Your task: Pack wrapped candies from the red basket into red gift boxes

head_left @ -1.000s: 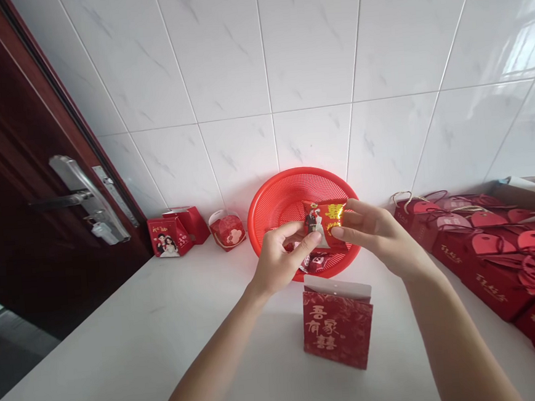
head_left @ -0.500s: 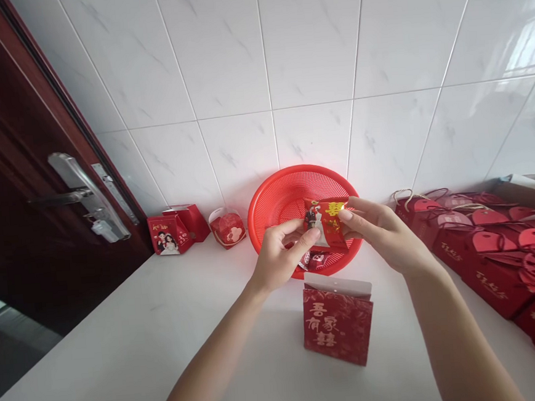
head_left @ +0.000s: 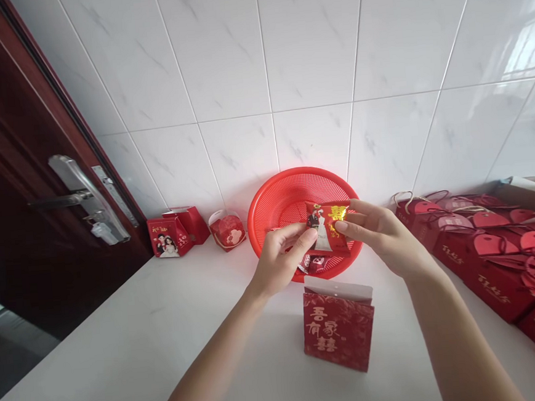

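Observation:
Between my two hands is a red candy packet (head_left: 326, 230) with gold lettering and a printed bride and groom. My left hand (head_left: 281, 258) pinches its left edge between thumb and fingers. Its right edge is gripped by my right hand (head_left: 384, 234), thumb on the front face. Behind the packet stands a red mesh basket (head_left: 267, 200), partly covered by my hands, with a few small wrapped sweets (head_left: 317, 263) showing inside. Nearer to me, below the hands, a red gift box (head_left: 339, 331) with gold characters and a pale top flap stands upright on the white table.
Small red boxes (head_left: 171, 238) and a rounded red box (head_left: 227, 230) sit at the back left near a dark door (head_left: 11, 183). Many red gift boxes with cord handles (head_left: 485, 263) fill the right side. A tiled wall (head_left: 306, 49) rises behind.
The packet now faces me more squarely, and its gold print catches more light. My right thumb has shifted slightly left and down on it. Both hands still hold it.

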